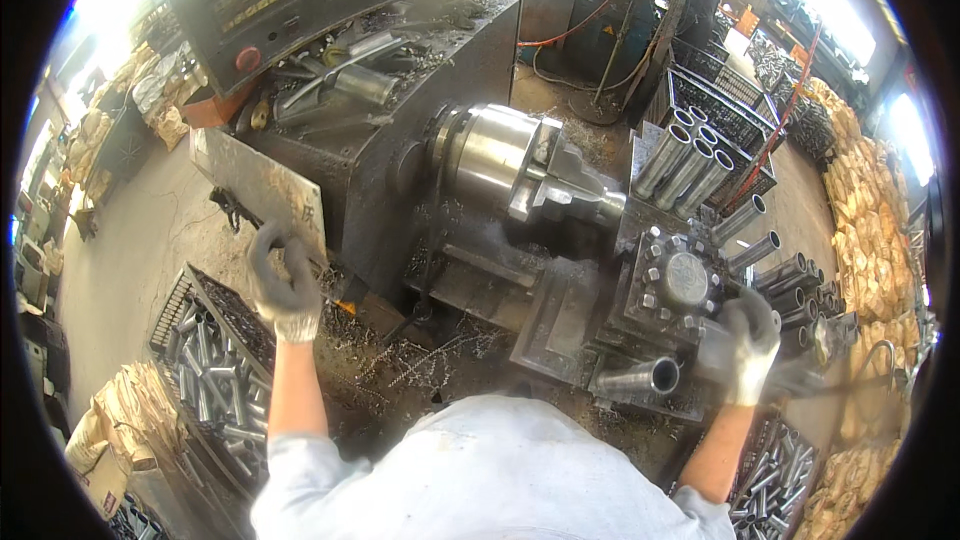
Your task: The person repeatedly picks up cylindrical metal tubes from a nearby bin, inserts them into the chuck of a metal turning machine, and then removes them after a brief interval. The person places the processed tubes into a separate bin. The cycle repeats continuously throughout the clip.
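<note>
My left hand (285,285), in a grey-and-white work glove, is raised beside the lower corner of a metal plate (268,185) on the lathe's front. Its thumb and fingers curve apart, with nothing visible between them. My right hand (750,345), gloved alike, is at the right side of the square bolted tool post (685,278). Motion smears its fingers, and what they may hold cannot be made out. A blurred long shape runs beside that wrist. The lathe chuck (495,152) has a short bright metal piece (608,208) at its jaws. One tube (640,377) lies below the tool post.
Several tubes (690,165) stand upright behind the tool post; more (800,295) are at its right. Crates of cut tubes (215,370) (775,485) flank me. Metal chips (430,365) litter the machine bed. The control panel (300,0) is upper left; wrapped stacks (865,230) line the right.
</note>
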Tool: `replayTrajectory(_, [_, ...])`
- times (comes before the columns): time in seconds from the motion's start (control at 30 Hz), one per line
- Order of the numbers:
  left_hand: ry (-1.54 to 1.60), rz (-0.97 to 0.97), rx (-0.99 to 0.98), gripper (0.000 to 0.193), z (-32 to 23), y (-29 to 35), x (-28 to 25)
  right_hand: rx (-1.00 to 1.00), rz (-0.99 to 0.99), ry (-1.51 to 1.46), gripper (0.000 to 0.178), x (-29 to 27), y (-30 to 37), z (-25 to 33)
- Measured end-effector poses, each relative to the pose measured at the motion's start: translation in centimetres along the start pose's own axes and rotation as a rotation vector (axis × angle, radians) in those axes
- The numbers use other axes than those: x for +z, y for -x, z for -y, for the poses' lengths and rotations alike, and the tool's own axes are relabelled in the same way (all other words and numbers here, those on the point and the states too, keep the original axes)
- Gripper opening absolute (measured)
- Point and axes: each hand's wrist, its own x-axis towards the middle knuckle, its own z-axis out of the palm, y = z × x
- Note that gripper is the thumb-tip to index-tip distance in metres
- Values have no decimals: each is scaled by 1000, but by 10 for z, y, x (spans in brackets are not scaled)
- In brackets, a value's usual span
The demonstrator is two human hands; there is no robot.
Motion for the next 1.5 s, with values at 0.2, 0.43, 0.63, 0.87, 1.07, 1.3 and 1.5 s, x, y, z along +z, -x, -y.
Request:
replayTrajectory(0.2, [388, 164, 17, 15, -62, 4, 6, 35, -107, 86, 33, -18, 59, -12])
replayTrajectory(0.43, [99, 171, 282, 29, -55, -67, -8, 70, 390, 516, 66, -23, 107, -21])
replayTrajectory(0.63, [-574, 704, -166, 75, 8, -230, 101, 45, 310, 156, 55, 51, 136, -45])
replayTrajectory(0.87, [-762, 868, -114, 80, 70, -267, 161, 209, 269, 415, 27, 68, 137, -68])
replayTrajectory(1.07, [158, 241, 134, 31, -94, -105, 41, 147, 245, 371, 55, 64, 138, -85])
replayTrajectory(1.3, [398, 1201, -1209, 24, -169, 252, -118, 110, 328, 188, 41, 62, 128, -78])
replayTrajectory(1.5, [-413, 1216, -1522, 48, -109, 451, -309, -59, 617, -125, 41, 62, 174, -69])
